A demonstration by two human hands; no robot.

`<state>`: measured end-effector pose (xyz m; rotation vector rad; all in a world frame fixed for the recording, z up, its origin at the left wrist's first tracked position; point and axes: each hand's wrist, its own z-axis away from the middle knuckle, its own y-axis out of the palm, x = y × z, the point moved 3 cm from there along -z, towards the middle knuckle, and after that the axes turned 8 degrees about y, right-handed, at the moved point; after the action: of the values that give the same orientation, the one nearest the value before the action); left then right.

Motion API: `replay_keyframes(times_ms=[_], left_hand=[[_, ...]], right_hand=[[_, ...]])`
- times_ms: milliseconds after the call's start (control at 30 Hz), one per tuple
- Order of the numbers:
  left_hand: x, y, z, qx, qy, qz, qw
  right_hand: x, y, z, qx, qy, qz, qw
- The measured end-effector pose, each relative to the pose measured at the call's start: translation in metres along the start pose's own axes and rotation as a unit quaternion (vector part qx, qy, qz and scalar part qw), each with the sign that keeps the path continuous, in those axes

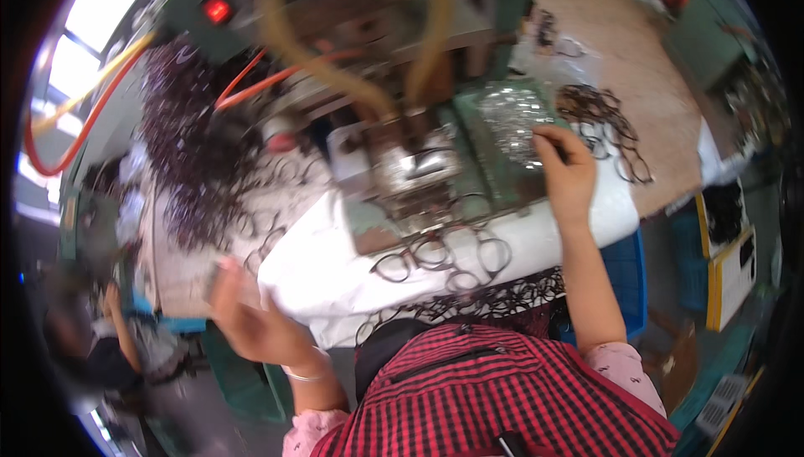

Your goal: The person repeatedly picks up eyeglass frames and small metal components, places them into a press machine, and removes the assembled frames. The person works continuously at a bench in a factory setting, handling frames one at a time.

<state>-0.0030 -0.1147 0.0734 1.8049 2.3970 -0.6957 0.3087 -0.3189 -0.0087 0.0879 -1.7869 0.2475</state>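
My right hand [571, 174] reaches to the edge of a heap of small shiny metal pieces [512, 118] on a green plate right of the machine. Its fingers are curled in a pinch; what they hold, if anything, is hidden. My left hand [255, 319], blurred by motion, hovers at the left over the cloth's edge, thumb apart from the stretched fingers. Between my hands stands a machine with a metal fixture [417, 168]. Several dark eyeglass frames [431, 249] lie before it on the white cloth [322, 264].
A big pile of dark frames [188, 139] rises at the left, and more frames [607, 113] lie on the board [645, 63] at right. Yellowish hoses [285, 30] loop down to the machine. A blue crate [624, 277] stands at my right. Another person [100, 348] sits far left.
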Motion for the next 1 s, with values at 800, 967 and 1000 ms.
replay_keyframes(times_ms=[800,967,1000], left_hand=[[0.148,0.102,0.008,0.115,-0.06,-0.014,0.991],[0.058,0.084,-0.008,-0.012,-0.23,0.273,0.934],[0.037,0.079,-0.024,-0.009,-0.178,0.303,0.936]], right_hand=[[0.106,0.073,0.004,0.255,-0.02,-0.04,0.966],[0.098,0.077,0.02,0.205,-0.027,-0.076,0.975],[0.098,0.079,0.02,0.216,-0.004,-0.112,0.97]])
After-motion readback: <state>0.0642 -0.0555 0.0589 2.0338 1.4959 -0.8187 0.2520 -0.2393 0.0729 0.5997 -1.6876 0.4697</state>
